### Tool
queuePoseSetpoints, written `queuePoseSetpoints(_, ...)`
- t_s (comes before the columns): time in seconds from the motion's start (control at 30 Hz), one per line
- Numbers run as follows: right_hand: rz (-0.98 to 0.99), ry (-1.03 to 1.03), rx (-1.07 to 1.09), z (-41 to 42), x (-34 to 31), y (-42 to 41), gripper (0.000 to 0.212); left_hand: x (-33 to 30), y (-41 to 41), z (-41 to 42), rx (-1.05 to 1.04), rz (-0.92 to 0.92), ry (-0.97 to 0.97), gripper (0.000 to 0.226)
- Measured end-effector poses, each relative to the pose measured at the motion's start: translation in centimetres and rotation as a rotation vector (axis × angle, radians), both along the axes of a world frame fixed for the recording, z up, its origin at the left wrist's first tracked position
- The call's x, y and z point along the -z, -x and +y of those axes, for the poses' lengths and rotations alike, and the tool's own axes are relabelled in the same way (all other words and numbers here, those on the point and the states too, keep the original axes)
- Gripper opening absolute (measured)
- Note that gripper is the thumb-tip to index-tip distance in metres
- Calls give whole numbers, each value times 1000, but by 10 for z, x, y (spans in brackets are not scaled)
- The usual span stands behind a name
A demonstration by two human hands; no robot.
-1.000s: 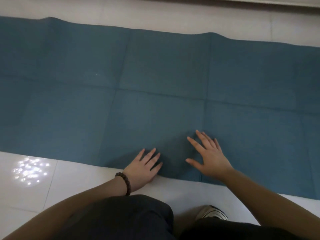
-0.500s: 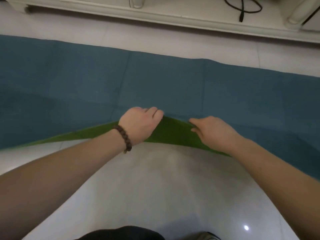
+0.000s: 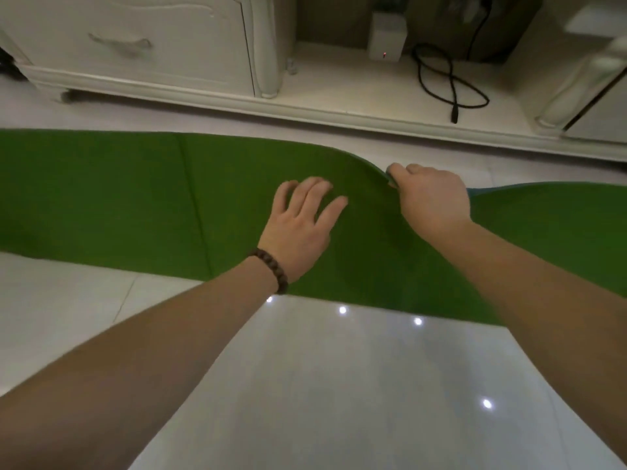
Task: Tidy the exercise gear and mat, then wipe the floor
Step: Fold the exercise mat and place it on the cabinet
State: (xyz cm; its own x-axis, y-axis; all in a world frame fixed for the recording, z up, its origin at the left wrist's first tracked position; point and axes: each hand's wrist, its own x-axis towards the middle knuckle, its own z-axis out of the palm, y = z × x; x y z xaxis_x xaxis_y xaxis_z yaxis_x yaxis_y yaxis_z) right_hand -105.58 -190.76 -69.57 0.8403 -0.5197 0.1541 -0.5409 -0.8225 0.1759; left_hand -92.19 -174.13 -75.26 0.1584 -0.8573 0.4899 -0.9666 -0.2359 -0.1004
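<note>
Now mat (image 3: 135, 198) lies folded lengthwise on tile floor (image 3: 339, 385), green side up, blue edge peeking at far right. Right hand (image 3: 432, 201) pinches far edge of mat, fingers curled shut on it. Left hand (image 3: 300, 228) flat on green surface, fingers spread, gripping nothing; bead bracelet (image 3: 273, 271) on wrist. Beyond mat: white cabinet (image 3: 142, 45) w/ drawer, black cable (image 3: 448, 83) looped on low shelf.

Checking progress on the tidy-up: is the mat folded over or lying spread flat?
Folded over lengthwise. The mat shows its green underside on top; the right hand grips its far edge, the left hand presses flat on it.
</note>
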Motion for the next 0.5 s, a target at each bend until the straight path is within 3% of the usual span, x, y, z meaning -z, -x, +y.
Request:
queuePoseSetpoints(0.07, -84, 2, -6, -14, 12, -10, 23, 28, 6, 9, -22, 85, -218, 57)
queuePoseSetpoints(0.17, -174, -113, 35, -20, 33, -13, 64, 70, 9, 19, -69, 162, -457, 64)
queuePoseSetpoints(0.23, -118, -164, 29, -14, 54, -6, 78, 91, 8, 18, -86, 205, -539, 69)
queuePoseSetpoints(0.37, 114, -335, 6, 8, 115, 19, 70, 115, 4, 6, -126, 294, -664, 74)
queuePoseSetpoints(0.5, 273, -465, 164, 23, 180, 43, 60, 140, -4, 2, -190, 424, -777, 73)
